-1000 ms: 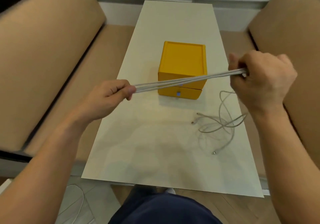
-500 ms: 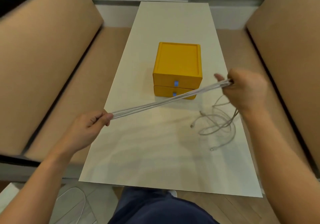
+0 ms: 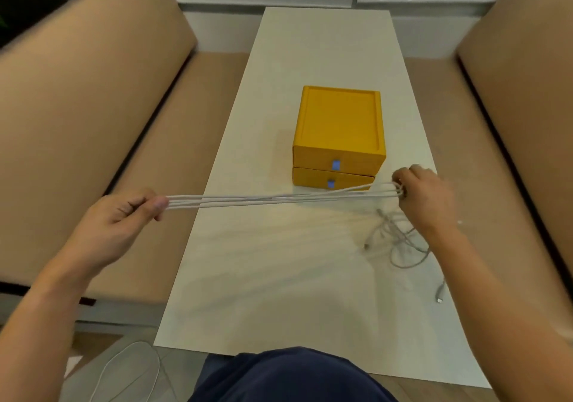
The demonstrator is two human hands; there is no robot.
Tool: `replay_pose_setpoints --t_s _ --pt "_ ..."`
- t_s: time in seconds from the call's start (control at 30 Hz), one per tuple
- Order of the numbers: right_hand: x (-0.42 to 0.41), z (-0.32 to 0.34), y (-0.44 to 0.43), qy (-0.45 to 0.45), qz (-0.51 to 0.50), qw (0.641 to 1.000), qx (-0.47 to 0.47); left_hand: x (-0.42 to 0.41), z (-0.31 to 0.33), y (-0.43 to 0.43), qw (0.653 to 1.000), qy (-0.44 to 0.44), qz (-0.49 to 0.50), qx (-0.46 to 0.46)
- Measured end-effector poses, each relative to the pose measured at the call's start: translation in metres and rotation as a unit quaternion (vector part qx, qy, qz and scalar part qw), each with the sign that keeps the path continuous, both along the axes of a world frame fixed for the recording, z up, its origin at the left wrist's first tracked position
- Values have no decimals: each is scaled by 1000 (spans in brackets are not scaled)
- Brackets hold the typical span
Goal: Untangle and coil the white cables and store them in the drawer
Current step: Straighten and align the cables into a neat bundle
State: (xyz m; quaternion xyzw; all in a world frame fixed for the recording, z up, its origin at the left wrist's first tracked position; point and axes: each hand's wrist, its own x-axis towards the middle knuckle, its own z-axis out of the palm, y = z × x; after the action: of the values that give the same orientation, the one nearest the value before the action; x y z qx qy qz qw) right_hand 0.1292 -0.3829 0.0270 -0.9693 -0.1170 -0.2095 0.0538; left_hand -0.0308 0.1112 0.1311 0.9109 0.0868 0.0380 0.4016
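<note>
The loose cable [image 3: 400,243] is blurred, perhaps partly under the right forearm [image 3: 483,277].

A small yellow two-drawer box [image 3: 338,131] sits mid-way along the long pale rectangular table [image 3: 279,277], with tan upholstered benches [image 3: 93,122] at 9 and 3 o'clock of the table. At 5 o'clock from the box, a loose tangle of thin white cable [image 3: 400,243] lies on the table near its edge. A bundle of taut white cable strands [image 3: 279,199] spans above the table just before the box, from 9 to 3 o'clock.

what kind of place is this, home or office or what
Probably a seating booth or lounge nook, in a home or a cafe-like room; which one is unclear. A narrow white table runs between two tan cushioned benches, and a small yellow drawer box sits on the table.
</note>
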Motion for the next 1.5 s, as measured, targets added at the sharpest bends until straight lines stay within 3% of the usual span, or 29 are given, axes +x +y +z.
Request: replay_pose_setpoints --t_s 0.13,0.2,0.27,0.33,0.4,0.47,0.63,0.73,0.87,0.97,1.07,1.2,1.5 --pt "15 45 13 -202 -70 970 114 -1 -10 4 1000 14 25 0" --pt "14 49 25 -107 -85 977 164 -4 -18 3 999 19 26 -8" --pt "0 34 35 94 -32 982 161 -6 -22 -2 1000 15 20 -18" --pt "-18 14 32 257 58 957 117 -9 -27 -4 1000 4 25 -8" --pt "-28 9 22 332 107 926 145 -9 -30 -3 998 -2 62 -17" --pt "-30 10 11 343 131 906 209 -9 -31 -3 994 -16 100 -47" --pt "-29 21 -7 253 102 916 294 0 -27 -12 982 -58 158 -79" --pt "-30 45 -8 191 74 868 453 5 -26 -18 974 -75 193 -90" --pt "-31 72 -12 280 160 852 412 11 -19 -21 948 -109 277 -114" --pt "-26 77 -8 200 108 872 433 13 -17 -21 941 -121 291 -123" --pt "-23 80 4 113 49 868 482 14 -12 -29 953 -133 254 -103" --pt "-30 91 30 51 79 865 492 12 3 -52 973 -132 156 -110" --pt "-44 164 72 -187 181 886 383 19 41 -121 985 -133 5 -111"
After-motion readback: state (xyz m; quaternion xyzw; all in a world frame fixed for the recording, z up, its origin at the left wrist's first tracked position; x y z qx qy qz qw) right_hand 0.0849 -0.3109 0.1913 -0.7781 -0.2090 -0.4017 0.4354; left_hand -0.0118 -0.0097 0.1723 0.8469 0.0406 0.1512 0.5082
